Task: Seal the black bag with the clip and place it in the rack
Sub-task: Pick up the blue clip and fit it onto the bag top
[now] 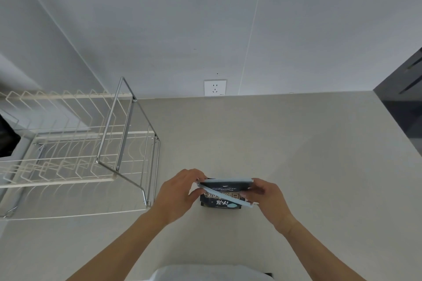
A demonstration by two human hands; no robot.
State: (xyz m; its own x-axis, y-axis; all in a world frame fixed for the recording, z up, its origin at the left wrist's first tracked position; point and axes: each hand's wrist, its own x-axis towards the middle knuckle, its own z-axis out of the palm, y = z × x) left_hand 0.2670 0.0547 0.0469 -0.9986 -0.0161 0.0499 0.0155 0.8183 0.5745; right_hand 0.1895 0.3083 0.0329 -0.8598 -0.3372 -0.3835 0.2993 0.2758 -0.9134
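Now the clip (225,186) sits open over the top of the black bag (220,201), which stands on the counter (296,155) between both grips. The left hand (180,191) pinches the hinge end, the right hand (266,196) holds the free end, bars apart. Best move, I'd say: keep the bag's edge flat between the bars, then press shut from the right-hand side. The rack (91,143) waits beyond the left grip.
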